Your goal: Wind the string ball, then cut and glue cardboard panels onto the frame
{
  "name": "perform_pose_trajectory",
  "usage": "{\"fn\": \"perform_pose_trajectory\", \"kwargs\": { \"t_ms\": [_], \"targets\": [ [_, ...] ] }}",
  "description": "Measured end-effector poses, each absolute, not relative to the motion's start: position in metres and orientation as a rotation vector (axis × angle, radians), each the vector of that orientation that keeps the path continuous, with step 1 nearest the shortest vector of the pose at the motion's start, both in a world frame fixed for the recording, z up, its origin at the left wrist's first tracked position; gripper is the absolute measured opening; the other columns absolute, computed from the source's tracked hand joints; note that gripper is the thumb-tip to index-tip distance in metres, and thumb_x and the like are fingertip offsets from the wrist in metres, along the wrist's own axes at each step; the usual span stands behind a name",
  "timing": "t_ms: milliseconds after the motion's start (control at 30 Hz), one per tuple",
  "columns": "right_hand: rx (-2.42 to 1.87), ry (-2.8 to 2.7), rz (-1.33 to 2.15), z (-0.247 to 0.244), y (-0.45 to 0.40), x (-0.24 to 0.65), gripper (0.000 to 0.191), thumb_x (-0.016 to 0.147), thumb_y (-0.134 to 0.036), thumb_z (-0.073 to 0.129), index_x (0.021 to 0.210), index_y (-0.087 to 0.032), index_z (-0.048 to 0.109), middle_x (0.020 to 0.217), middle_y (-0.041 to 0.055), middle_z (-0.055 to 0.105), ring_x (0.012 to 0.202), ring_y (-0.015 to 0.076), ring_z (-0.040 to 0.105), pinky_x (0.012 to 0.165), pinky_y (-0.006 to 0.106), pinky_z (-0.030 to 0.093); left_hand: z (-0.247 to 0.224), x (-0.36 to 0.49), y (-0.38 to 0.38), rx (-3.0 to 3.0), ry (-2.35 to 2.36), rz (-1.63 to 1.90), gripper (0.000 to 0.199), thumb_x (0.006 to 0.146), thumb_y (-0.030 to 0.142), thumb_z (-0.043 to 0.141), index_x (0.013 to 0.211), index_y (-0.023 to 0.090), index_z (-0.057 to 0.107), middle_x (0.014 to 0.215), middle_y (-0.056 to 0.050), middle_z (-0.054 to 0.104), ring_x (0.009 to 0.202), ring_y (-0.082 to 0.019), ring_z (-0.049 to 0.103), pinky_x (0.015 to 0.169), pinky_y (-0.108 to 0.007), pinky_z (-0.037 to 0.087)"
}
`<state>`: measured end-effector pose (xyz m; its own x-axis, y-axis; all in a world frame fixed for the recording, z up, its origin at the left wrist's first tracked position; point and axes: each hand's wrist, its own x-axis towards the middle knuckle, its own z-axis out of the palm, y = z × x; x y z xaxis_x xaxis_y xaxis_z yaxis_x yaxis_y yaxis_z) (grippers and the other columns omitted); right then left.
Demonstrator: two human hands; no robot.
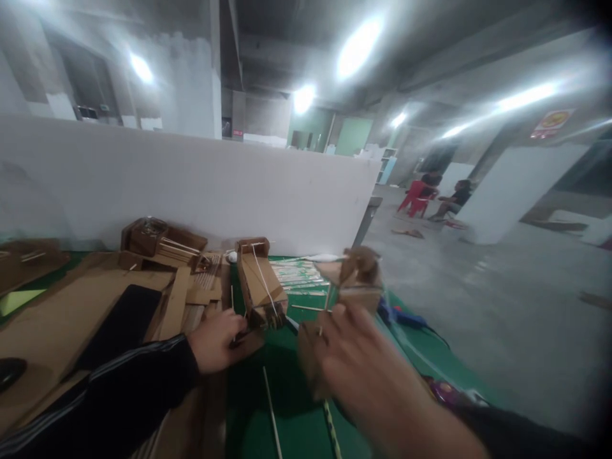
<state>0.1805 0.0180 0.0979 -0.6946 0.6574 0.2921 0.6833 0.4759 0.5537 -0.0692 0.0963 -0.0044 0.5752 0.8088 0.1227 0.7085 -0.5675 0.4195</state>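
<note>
My left hand (217, 341), in a dark sleeve, is closed beside the near end of a long cardboard piece (261, 280) with a white string along it. A small brown piece of cardboard (249, 346) and something dark are at its fingertips. My right hand (354, 357) is blurred, its fingers wrapped round a folded cardboard construction (362, 280) that stands up above the green table (253, 408). Part of that cardboard also shows left of the fingers.
Stacked cardboard sheets (71, 319) and a cardboard box model (162, 242) are on the left. Thin sticks (299, 274) lie behind the hands, one stick (271, 411) nearer. A white partition (191, 185) borders the table; blue tool (406, 317) at right. Two people sit far off.
</note>
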Motion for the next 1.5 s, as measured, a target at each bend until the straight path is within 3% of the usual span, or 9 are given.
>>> {"fn": "perform_pose_trajectory", "kwargs": {
  "t_ms": [133,400,567,633,767,967,1233,1367,1500],
  "targets": [
    [-1.104,-2.628,-0.755,0.052,0.018,0.156,0.008,0.076,-0.015,0.071,0.080,-0.021,0.076,0.086,0.0129,0.070,0.096,0.0320,0.055,0.082,0.047,0.041,0.002,-0.077,0.077,2.380,1.231,0.413,0.028,0.093,0.044,0.046,0.085,0.019,0.056,0.080,-0.003,0.065,0.074,-0.018,0.061,0.066,-0.027,0.043],
    [-1.007,-2.689,-0.719,0.055,0.018,0.130,0.015,0.084,-0.020,0.068,0.093,-0.009,0.071,0.089,0.0144,0.068,0.091,0.0273,0.057,0.076,0.040,0.043,-0.006,-0.068,0.039,2.038,1.063,0.505,0.028,0.086,0.026,0.053,0.114,0.022,0.057,0.100,-0.003,0.071,0.092,-0.019,0.065,0.083,-0.028,0.050],
    [-0.668,-2.692,-0.341,0.078,-0.012,0.169,0.024,0.091,-0.020,0.057,0.115,-0.021,0.063,0.096,0.0067,0.070,0.074,0.0199,0.060,0.065,0.035,0.045,-0.015,-0.063,0.029,1.992,0.988,0.483,0.033,0.083,0.022,0.055,0.115,0.022,0.062,0.101,-0.003,0.072,0.092,-0.020,0.065,0.084,-0.028,0.049],
    [-0.667,-2.489,-0.256,0.073,-0.029,0.198,0.025,0.089,-0.021,0.059,0.114,-0.027,0.061,0.083,0.0027,0.070,0.068,0.0189,0.062,0.066,0.035,0.049,-0.016,-0.065,0.026,1.978,1.025,0.433,0.034,0.082,0.024,0.057,0.115,0.023,0.064,0.104,-0.002,0.072,0.093,-0.020,0.065,0.084,-0.029,0.049],
    [-1.100,-2.125,0.072,0.035,-0.048,0.240,0.017,0.090,-0.020,0.052,0.100,-0.031,0.061,0.070,0.0023,0.067,0.058,0.0195,0.064,0.051,0.030,0.051,-0.016,-0.062,0.019,1.888,1.052,0.392,0.033,0.080,0.027,0.061,0.113,0.024,0.062,0.098,-0.001,0.071,0.086,-0.019,0.065,0.075,-0.027,0.048],
    [-1.579,-2.163,0.487,-0.014,-0.026,0.236,0.017,0.094,-0.031,0.051,0.096,-0.022,0.065,0.089,0.0067,0.071,0.080,0.0226,0.069,0.069,0.033,0.055,-0.020,-0.031,0.016,1.764,1.172,0.383,0.015,0.080,0.029,0.059,0.092,0.019,0.062,0.084,0.000,0.069,0.074,-0.016,0.062,0.064,-0.024,0.046],
    [-1.614,-2.267,0.504,-0.025,-0.020,0.222,0.023,0.077,-0.029,0.074,0.096,-0.022,0.064,0.092,0.0043,0.067,0.079,0.0217,0.066,0.066,0.030,0.050,-0.044,-0.005,0.018,1.718,1.363,0.489,0.026,0.079,0.036,0.064,0.097,0.022,0.052,0.086,0.000,0.072,0.060,-0.015,0.063,0.055,-0.025,0.043],
    [-1.693,-2.317,0.385,-0.035,-0.024,0.223,0.045,0.063,-0.033,0.085,0.099,-0.020,0.061,0.093,0.0056,0.067,0.077,0.0252,0.066,0.063,0.033,0.049,-0.042,0.000,0.018,1.800,1.427,0.447,0.033,0.078,0.034,0.067,0.103,0.024,0.049,0.085,0.000,0.072,0.072,-0.019,0.068,0.060,-0.026,0.043],
    [-1.672,-2.349,0.263,-0.044,-0.025,0.222,0.035,0.068,-0.035,0.082,0.091,-0.021,0.061,0.090,0.0049,0.065,0.071,0.0235,0.064,0.058,0.031,0.046,-0.033,0.004,0.017,1.915,1.503,0.403,0.031,0.077,0.035,0.069,0.099,0.023,0.051,0.093,-0.003,0.070,0.081,-0.023,0.068,0.066,-0.030,0.045]
  ]
}}
